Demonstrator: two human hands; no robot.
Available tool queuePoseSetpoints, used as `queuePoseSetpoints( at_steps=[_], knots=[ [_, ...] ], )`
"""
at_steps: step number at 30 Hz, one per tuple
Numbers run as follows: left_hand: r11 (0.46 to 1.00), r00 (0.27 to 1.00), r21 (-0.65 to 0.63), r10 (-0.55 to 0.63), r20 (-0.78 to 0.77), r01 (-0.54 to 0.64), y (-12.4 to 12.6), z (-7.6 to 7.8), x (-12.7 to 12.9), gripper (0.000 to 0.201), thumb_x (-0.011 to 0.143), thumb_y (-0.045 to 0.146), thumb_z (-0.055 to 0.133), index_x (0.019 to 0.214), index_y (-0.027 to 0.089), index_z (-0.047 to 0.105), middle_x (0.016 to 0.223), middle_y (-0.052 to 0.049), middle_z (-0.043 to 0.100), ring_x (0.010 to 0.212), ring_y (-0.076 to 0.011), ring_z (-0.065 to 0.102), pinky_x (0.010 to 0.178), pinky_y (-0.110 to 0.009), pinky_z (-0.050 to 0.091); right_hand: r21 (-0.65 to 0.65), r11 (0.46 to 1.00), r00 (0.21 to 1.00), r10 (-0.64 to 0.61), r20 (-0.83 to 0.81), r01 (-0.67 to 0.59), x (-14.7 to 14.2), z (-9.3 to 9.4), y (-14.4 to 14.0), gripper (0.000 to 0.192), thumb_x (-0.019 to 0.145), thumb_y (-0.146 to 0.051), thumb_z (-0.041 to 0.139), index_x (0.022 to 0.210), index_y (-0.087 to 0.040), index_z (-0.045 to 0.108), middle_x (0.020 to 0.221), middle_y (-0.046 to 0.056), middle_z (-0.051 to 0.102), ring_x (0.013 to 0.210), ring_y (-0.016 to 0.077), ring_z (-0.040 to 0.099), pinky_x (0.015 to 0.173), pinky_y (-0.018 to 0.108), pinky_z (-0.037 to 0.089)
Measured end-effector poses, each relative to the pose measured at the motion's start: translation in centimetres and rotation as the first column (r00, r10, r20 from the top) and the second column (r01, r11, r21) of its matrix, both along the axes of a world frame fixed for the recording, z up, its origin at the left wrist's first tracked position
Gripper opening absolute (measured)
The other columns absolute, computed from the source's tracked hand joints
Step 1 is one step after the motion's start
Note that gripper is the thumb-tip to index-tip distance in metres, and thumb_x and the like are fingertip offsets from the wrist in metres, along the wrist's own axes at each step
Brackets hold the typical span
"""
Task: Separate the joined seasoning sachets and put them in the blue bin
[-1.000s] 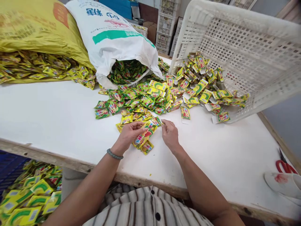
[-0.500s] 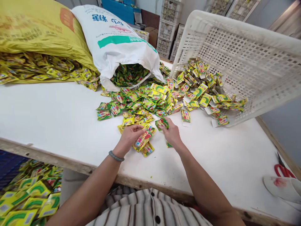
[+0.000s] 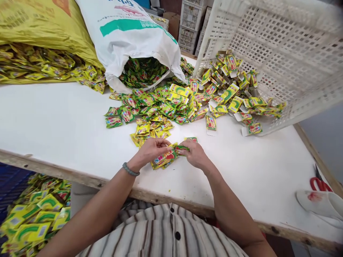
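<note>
My left hand pinches a yellow candy packet printed with a watermelon slice. Its fingers are closed at the upper edge. Touching its right end is a green candy sachet, gripped by my right hand between thumb and fingers. Another green sachet shows just behind the right fingers, partly covered. Part of a further yellow sachet peeks out under the packet in my left hand. Beyond lie a small group of yellow sachets and a heap of green sachets.
A white sack spills green sachets; a yellow sack holds yellow ones. Small candy boxes spill from a tipped white crate. Red-handled scissors and a white cup stand right. Filled packs lie below the table, left.
My right hand has brought the green sachet leftward and down against the yellow packet's end. The left hand still grips that packet. The view has tilted slightly downward.
</note>
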State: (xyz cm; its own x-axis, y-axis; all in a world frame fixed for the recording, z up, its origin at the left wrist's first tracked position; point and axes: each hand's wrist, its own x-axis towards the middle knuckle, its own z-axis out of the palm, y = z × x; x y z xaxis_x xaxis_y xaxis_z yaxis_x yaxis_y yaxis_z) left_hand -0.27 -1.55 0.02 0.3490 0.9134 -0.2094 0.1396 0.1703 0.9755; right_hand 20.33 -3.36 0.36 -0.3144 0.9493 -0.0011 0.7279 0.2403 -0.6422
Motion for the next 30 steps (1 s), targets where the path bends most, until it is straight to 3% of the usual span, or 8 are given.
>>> queuePoseSetpoints(
  at_steps=[4, 12, 15, 19, 22, 27, 30],
  knots=[
    [0.999, 0.999, 0.007, -0.048, -0.015, 0.048, -0.1, -0.2, 0.3, 0.032, 0.058, 0.041, 0.08, 0.079, 0.017, 0.076, 0.06, -0.002, 0.067, 0.058, -0.0189, 0.062, 0.05, -0.025, 0.045, -0.064, 0.998, 1.0, -0.003, -0.021, 0.002, -0.4, 0.3, -0.2, 0.016, 0.079, -0.014, 0.061, 0.086, -0.022, 0.072, 0.082, 0.003, 0.063, 0.08, 0.0184, 0.057, 0.072, 0.029, 0.043],
    [0.995, 0.996, 0.048, -0.083, -0.032, 0.084, -0.3, 0.0, 0.6, 0.037, 0.06, 0.04, 0.08, 0.088, 0.016, 0.076, 0.067, -0.003, 0.068, 0.058, -0.0169, 0.059, 0.051, -0.025, 0.043, -0.209, 0.963, 0.925, -0.227, -0.303, 0.168, 0.2, 0.3, 0.2, 0.014, 0.064, -0.02, 0.073, 0.068, -0.019, 0.06, 0.063, -0.005, 0.057, 0.061, 0.012, 0.052, 0.057, 0.024, 0.038],
    [0.989, 0.993, 0.124, -0.073, -0.089, 0.084, -0.4, 0.3, 0.7, 0.034, 0.062, 0.04, 0.078, 0.087, 0.016, 0.076, 0.063, -0.001, 0.065, 0.055, -0.0145, 0.054, 0.049, -0.023, 0.04, -0.187, 0.97, 0.935, -0.204, -0.291, 0.154, 0.0, 0.4, 0.1, 0.018, 0.063, -0.02, 0.073, 0.062, -0.019, 0.055, 0.058, -0.006, 0.054, 0.057, 0.0109, 0.049, 0.053, 0.022, 0.035],
    [0.972, 0.978, 0.198, -0.084, -0.189, 0.122, -0.4, 0.3, 0.7, 0.029, 0.063, 0.038, 0.077, 0.084, 0.017, 0.077, 0.062, 0.0, 0.064, 0.055, -0.0136, 0.053, 0.051, -0.023, 0.038, -0.135, 0.983, 0.968, -0.15, -0.201, 0.125, -0.7, 0.6, -0.1, 0.015, 0.063, -0.011, 0.065, 0.068, -0.02, 0.054, 0.062, -0.006, 0.056, 0.059, 0.0111, 0.051, 0.056, 0.022, 0.037],
    [0.986, 0.986, 0.14, -0.072, -0.151, 0.093, -0.4, 0.1, 0.7, 0.031, 0.064, 0.039, 0.077, 0.086, 0.017, 0.076, 0.067, -0.001, 0.067, 0.059, -0.0157, 0.057, 0.054, -0.024, 0.041, -0.134, 0.981, 0.942, -0.176, -0.285, 0.143, -0.7, 0.6, -0.1, 0.015, 0.064, -0.015, 0.065, 0.073, -0.021, 0.054, 0.066, -0.005, 0.057, 0.062, 0.012, 0.054, 0.059, 0.024, 0.042],
    [0.999, 0.998, -0.024, 0.044, 0.039, -0.043, -0.3, -0.1, 0.8, 0.043, 0.06, 0.041, 0.082, 0.092, 0.015, 0.073, 0.073, -0.004, 0.07, 0.066, -0.0194, 0.064, 0.058, -0.027, 0.046, -0.169, 0.957, 0.777, -0.29, -0.559, 0.235, -0.6, 0.2, 0.1, 0.028, 0.067, -0.024, 0.066, 0.092, -0.022, 0.052, 0.076, -0.002, 0.061, 0.068, 0.0137, 0.06, 0.065, 0.027, 0.05],
    [0.998, 0.996, -0.034, 0.055, 0.077, -0.052, -0.2, -0.2, 0.7, 0.044, 0.058, 0.041, 0.083, 0.091, 0.014, 0.073, 0.076, -0.005, 0.071, 0.072, -0.0208, 0.066, 0.065, -0.029, 0.05, -0.159, 0.967, 0.796, -0.256, -0.548, 0.2, -1.6, 0.1, -0.3, 0.027, 0.072, -0.023, 0.059, 0.097, -0.023, 0.05, 0.073, -0.002, 0.061, 0.065, 0.014, 0.06, 0.064, 0.028, 0.05]
  ],
)
